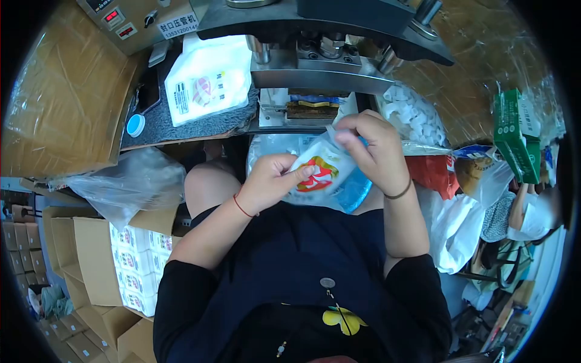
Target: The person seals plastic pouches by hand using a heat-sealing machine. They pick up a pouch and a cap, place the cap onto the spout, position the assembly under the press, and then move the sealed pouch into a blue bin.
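I hold a small white pouch [322, 170] with a red and orange print between both hands, just below the metal sealing machine [321, 36]. My left hand [269, 181] grips its lower left side, the thumb lying across the print. My right hand [375, 151] pinches the pouch's top edge. A blue-tinted plastic bag [354, 190] lies under the pouch on my lap.
A finished white pouch [206, 85] lies on the grey mat left of the machine, near a blue cap [135, 125]. An open carton of white boxes [136, 260] stands at lower left. Green boxes [517, 133], bags and a seated person [532, 212] are on the right.
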Demonstrator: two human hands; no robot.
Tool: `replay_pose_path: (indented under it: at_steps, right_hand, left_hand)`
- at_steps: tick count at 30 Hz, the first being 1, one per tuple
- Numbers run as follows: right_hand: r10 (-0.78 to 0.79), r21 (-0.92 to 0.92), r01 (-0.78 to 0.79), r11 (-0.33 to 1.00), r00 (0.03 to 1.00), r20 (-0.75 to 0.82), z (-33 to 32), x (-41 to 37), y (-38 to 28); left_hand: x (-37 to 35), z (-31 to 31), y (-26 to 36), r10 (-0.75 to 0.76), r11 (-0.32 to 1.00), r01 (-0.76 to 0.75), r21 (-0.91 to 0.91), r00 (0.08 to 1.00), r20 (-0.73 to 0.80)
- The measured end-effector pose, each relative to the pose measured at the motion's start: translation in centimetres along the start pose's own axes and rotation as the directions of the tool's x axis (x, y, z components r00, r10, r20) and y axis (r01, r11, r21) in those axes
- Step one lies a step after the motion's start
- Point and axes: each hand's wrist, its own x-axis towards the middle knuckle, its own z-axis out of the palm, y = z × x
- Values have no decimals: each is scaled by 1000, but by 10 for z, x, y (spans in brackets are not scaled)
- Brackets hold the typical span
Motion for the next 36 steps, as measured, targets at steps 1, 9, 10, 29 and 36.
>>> replay_pose_path:
  at_steps: [1, 9, 10, 29, 36]
  right_hand:
    - [-35, -33, 37, 999, 998, 45, -6, -1, 5]
    - [191, -354, -189, 916, 981, -30, -33, -13, 37]
    - [248, -524, -233, 819, 968, -41, -42, -19, 57]
    - [165, -230, -272, 934, 902, -399, -51, -56, 113]
    - [292, 29, -291, 956, 955, -49, -6, -39, 33]
  left_hand:
    - [0, 5, -4, -8, 992, 12, -126, 999, 36]
    - [9, 22, -25, -128, 868, 263, -420, 938, 322]
    - [12, 16, -25, -144, 862, 265, -432, 945, 293]
    - [15, -131, -8, 634, -60, 71, 996, 773, -17]
    - [-15, -82, -3, 275, 950, -185, 251, 878, -393]
